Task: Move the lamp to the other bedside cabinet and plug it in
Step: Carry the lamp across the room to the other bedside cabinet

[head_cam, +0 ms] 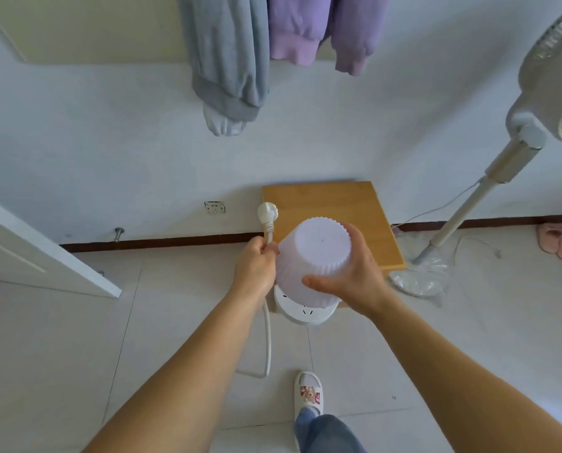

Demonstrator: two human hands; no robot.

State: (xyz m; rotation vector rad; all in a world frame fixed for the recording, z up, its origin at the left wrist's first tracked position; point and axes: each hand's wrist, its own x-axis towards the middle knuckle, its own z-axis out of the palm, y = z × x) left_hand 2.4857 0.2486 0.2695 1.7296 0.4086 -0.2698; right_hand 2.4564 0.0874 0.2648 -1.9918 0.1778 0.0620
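Both hands carry lamp (314, 261) — shade top tilted toward camera.

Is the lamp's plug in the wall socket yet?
No, it is out. The plug sticks up from the left hand, which grips its cord, and the wall socket beside it is empty.
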